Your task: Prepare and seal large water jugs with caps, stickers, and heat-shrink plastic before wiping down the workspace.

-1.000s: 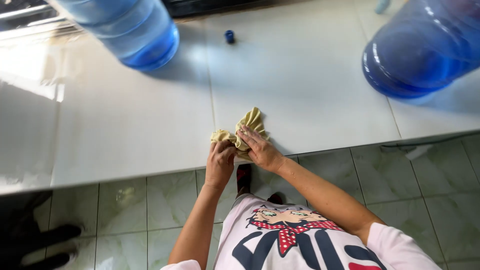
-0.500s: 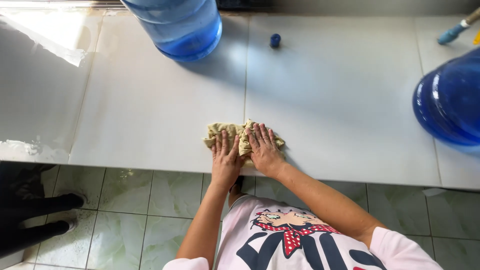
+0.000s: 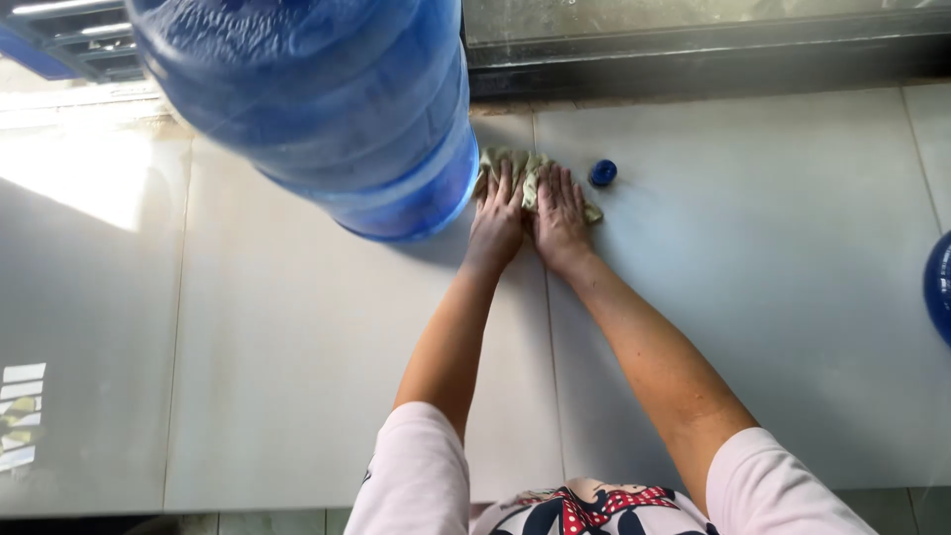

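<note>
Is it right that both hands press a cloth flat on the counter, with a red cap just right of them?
Not quite: the cap is blue, not red. The head view shows the left hand and right hand pressing the cloth flat on the counter, with the cap just right of them.

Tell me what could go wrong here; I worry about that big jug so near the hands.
The left hand and right hand press the cloth flat right beside the blue jug; a push leftward could bump or tip it. The small blue cap lies just right of the cloth and might get swept away. The glossy tiles may let the hands slip.
</note>
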